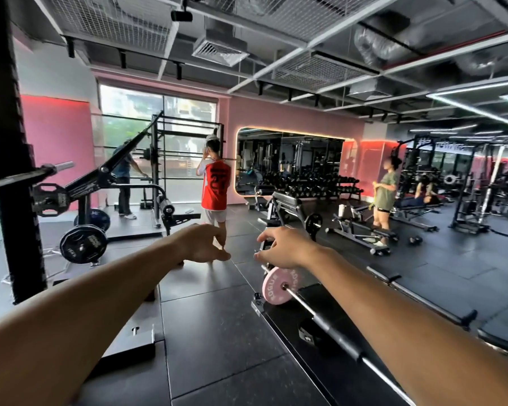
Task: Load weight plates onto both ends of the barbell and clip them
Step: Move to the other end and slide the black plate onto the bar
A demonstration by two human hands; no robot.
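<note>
Dark rubber tile floor underfoot, in a gym with pink walls. Nearest, steel barbell carrying a round pink weight plate on its far end. Above it, right hand with fingers loosely curled, gripping nothing clearly. Left hand relaxed, fingers apart, empty. Farther away, black dumbbell rack below a wall mirror.

Matt pink plate, shiny metal barbell
</note>
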